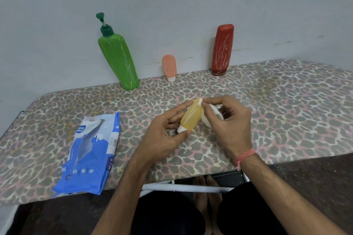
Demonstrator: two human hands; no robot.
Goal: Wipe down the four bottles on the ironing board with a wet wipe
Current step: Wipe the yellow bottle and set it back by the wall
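My left hand [164,135] holds a small yellow bottle [191,117] with a white cap, tilted above the middle of the ironing board [286,110]. My right hand [227,122] pinches a white wet wipe [214,112] against the bottle's upper end. At the back, along the wall, stand a tall green pump bottle [119,59], a small pink bottle [169,67] on its white cap, and a red bottle [222,49]. White scribble marks show on the green and red bottles.
A blue and white wet-wipe pack [91,150] lies on the board's front left, its flap open. The board has a leopard-print cover and butts against a grey wall. Below its front edge are the board's white frame, my legs and feet.
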